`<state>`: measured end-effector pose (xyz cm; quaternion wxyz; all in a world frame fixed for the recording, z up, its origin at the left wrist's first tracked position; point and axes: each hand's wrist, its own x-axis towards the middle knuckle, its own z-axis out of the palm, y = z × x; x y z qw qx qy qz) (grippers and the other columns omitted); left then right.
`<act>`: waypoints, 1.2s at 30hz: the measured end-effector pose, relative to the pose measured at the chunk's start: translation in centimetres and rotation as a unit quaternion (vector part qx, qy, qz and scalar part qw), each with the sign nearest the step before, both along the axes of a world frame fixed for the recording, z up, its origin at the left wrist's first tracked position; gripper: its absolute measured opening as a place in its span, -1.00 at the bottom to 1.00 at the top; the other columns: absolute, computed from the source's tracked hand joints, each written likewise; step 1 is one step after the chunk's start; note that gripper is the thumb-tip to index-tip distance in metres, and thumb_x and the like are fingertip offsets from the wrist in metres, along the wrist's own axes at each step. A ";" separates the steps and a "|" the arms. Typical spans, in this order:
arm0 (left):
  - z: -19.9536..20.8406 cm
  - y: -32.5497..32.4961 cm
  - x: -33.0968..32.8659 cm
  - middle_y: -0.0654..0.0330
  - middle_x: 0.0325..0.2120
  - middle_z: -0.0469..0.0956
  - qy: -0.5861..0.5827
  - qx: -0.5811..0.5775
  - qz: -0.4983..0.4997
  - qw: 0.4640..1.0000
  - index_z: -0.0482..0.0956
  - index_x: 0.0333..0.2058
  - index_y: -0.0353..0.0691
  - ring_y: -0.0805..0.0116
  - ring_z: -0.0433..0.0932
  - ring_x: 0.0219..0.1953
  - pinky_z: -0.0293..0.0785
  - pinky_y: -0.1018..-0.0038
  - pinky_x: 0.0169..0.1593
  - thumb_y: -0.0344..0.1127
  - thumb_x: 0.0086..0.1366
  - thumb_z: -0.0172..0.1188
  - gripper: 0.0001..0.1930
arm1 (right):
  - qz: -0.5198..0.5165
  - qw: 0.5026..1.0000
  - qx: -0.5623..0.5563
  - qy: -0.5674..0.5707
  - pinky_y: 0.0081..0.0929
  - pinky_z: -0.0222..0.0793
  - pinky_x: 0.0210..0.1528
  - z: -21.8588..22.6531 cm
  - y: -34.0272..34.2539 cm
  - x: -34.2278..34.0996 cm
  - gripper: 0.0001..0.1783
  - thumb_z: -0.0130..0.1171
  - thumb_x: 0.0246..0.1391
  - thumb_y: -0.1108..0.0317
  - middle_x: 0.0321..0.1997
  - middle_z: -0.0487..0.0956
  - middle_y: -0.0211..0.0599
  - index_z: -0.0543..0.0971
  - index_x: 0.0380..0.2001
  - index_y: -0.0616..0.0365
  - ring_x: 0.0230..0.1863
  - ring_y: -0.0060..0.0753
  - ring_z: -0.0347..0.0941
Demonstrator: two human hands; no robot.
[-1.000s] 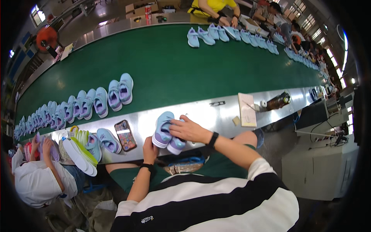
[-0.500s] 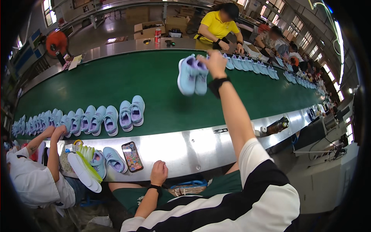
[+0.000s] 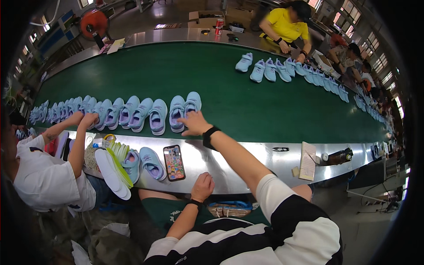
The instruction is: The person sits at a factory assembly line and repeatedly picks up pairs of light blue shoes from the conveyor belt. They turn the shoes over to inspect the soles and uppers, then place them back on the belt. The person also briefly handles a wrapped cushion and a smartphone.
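Observation:
My right hand reaches over the green conveyor belt to the near row of light blue sneakers. Its fingers and thumb are spread at the heels of the last pair, a left sneaker and a right sneaker. The fingers hide part of the right shoe's opening; neither shoe is lifted. My left hand rests at the metal table edge, fingers curled in, with nothing visible in it. Close to it lie a phone and a single blue sneaker.
A co-worker on the left handles shoes in the near row. White insoles lean by the table edge. Across the belt, a person in yellow works beside a far row of sneakers. A notepad and dark bottle sit to the right.
My right hand held a pair of sneakers over the far side; it no longer has them and has come back to the near row. My left hand stays curled. The view has shifted.

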<state>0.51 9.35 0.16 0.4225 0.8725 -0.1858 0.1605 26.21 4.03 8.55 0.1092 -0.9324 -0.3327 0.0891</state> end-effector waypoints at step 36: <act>5.9 0.2 0.0 0.23 0.00 0.46 0.516 -0.392 -0.073 0.758 0.26 0.22 -0.26 0.42 0.47 0.01 0.37 0.49 0.10 -0.44 0.32 0.07 -0.52 | -0.460 0.555 0.628 0.294 -0.46 0.41 0.02 -2.0 -19.7 -30.4 -0.52 -0.02 0.13 0.46 -0.01 0.55 -0.24 0.35 0.15 0.33 -0.08 -0.41 0.49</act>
